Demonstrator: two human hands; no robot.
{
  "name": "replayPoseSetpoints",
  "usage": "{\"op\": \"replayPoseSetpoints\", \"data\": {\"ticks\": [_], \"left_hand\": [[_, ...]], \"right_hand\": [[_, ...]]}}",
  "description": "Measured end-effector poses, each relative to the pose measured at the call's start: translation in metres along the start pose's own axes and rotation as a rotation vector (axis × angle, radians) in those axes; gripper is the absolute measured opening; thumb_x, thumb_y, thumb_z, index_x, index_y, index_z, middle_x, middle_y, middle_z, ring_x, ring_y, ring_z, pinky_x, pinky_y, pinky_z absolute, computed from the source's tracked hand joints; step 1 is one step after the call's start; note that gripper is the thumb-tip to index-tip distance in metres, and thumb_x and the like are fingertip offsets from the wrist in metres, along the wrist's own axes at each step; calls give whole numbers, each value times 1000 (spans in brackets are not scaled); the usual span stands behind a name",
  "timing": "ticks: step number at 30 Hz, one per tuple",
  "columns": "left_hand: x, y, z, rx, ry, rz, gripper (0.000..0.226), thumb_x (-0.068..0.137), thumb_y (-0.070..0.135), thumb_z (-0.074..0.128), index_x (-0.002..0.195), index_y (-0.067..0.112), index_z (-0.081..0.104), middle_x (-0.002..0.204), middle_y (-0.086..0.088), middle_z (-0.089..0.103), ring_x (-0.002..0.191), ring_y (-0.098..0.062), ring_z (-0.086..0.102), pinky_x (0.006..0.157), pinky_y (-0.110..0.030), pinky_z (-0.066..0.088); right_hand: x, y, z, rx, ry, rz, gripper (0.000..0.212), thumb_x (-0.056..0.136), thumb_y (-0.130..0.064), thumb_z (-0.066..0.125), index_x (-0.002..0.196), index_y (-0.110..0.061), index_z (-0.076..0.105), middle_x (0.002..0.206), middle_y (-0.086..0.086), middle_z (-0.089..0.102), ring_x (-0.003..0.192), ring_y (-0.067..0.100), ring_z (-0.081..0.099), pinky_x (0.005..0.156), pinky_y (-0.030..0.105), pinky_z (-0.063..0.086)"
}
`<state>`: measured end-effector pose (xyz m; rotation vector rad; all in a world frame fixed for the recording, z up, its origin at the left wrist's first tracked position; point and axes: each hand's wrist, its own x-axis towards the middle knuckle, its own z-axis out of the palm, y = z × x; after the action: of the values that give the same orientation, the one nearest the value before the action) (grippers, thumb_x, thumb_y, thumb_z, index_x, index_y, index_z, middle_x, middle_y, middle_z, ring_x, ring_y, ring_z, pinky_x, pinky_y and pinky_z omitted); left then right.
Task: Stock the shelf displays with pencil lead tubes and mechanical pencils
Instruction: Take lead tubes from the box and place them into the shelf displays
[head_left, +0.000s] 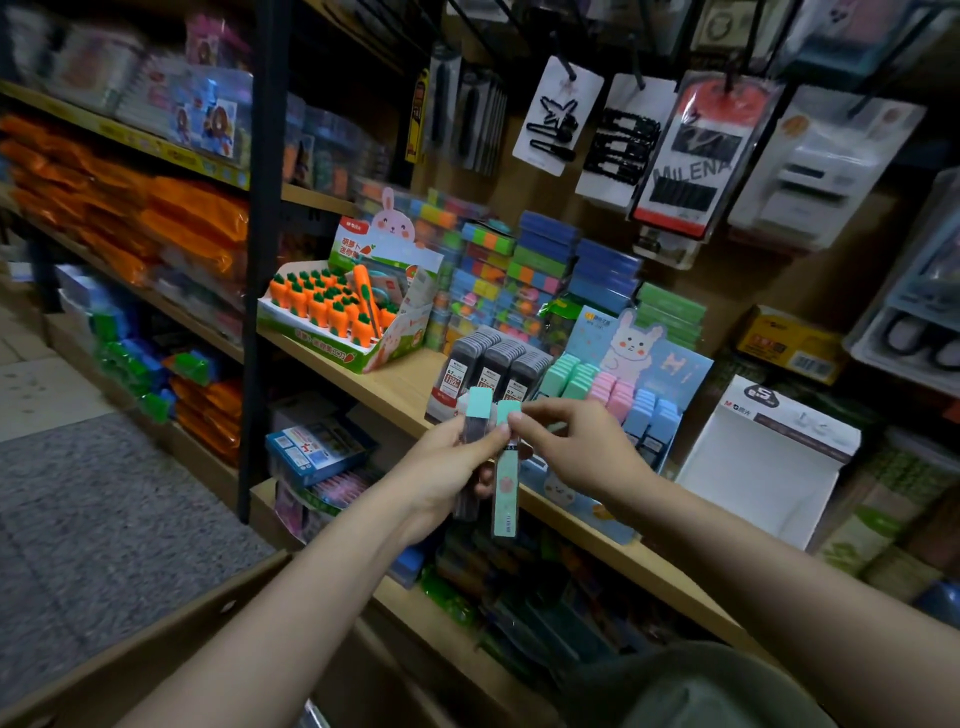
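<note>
My left hand (451, 467) grips a small bunch of pencil lead tubes with mint caps (479, 405), held upright in front of the wooden shelf (395, 387). My right hand (576, 447) pinches the cap of one mint tube (505, 493), which hangs down beside the bunch. Just behind the hands stands the blue rabbit display box (670, 364) with rows of mint, pink and blue lead tubes (613, 389). To its left is a display of dark grey lead tubes (491, 364).
A carrot eraser box (337, 312) sits further left on the same shelf. An empty white display box (769, 457) stands to the right. Hair clips on cards (623, 140) hang above. An open cardboard carton (156, 649) lies below my arms.
</note>
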<state>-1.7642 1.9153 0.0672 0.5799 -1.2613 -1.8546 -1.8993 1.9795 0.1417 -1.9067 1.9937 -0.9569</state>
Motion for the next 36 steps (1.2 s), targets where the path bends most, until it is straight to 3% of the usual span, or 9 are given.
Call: {"op": "replayPoseSetpoints", "data": {"ticks": [4, 9, 14, 16, 19, 23, 27, 32, 36], "left_hand": [[-8, 5, 4, -115, -78, -62, 29, 94, 33, 58, 112, 10, 64, 73, 2, 63, 57, -7, 51, 50, -20, 43], [-11, 12, 1, -191, 19, -205, 44, 106, 33, 28, 116, 5, 59, 106, -17, 67, 68, -15, 50, 64, -28, 45], [-13, 7, -7, -106, 43, -171, 21, 97, 27, 55, 105, 16, 71, 88, -3, 59, 74, -16, 55, 68, -34, 54], [-13, 7, -8, -79, 45, -152, 16, 92, 30, 62, 102, 19, 68, 81, 0, 59, 66, -12, 57, 60, -30, 52], [-12, 4, -8, 2, 61, -98, 19, 91, 32, 64, 108, 22, 62, 76, 2, 57, 59, -10, 52, 52, -23, 44], [-10, 2, -6, 114, 133, -50, 30, 90, 28, 68, 118, 27, 60, 80, 3, 67, 69, -12, 57, 65, -26, 46], [-9, 2, -10, 141, 136, -3, 24, 87, 24, 70, 111, 25, 64, 91, -2, 74, 81, -11, 65, 75, -27, 48], [-7, 0, -14, 228, 158, 59, 21, 89, 29, 68, 109, 28, 63, 92, -2, 72, 75, -12, 60, 67, -23, 51], [-4, -3, -14, 264, 175, 65, 18, 90, 31, 68, 106, 36, 62, 102, -1, 70, 88, -14, 63, 75, -29, 53]], "right_hand": [[0, -2, -3, 270, -23, 123, 10, 92, -28, 66, 89, -23, 74, 78, -9, 72, 70, 2, 63, 61, 18, 49], [2, 6, -27, -5, 133, 33, 12, 91, -33, 66, 80, -28, 69, 71, -10, 70, 59, 0, 64, 51, 11, 44], [9, 9, -56, -179, 147, 19, 11, 89, -29, 69, 87, -18, 68, 81, -3, 70, 76, 9, 67, 64, 21, 52], [13, 8, -65, -214, 159, 3, 13, 88, -26, 70, 90, -13, 71, 82, 0, 72, 77, 12, 69, 74, 30, 57], [20, 5, -69, -231, 193, -53, 12, 88, -25, 72, 90, -13, 72, 78, -2, 73, 74, 9, 70, 77, 30, 58], [33, 7, -57, -289, 223, -115, 17, 87, -22, 72, 96, -7, 72, 86, 3, 72, 77, 14, 69, 78, 33, 57], [43, 18, -39, -334, 259, -115, 19, 87, -23, 73, 98, -7, 72, 84, 2, 69, 73, 12, 61, 70, 23, 45], [53, 22, -27, -302, 285, -82, 22, 85, -25, 74, 98, -8, 72, 81, 0, 66, 77, 15, 64, 70, 21, 42], [57, 26, -16, -286, 296, -67, 22, 86, -25, 72, 99, -8, 71, 88, 5, 71, 80, 19, 66, 71, 25, 48]]}}
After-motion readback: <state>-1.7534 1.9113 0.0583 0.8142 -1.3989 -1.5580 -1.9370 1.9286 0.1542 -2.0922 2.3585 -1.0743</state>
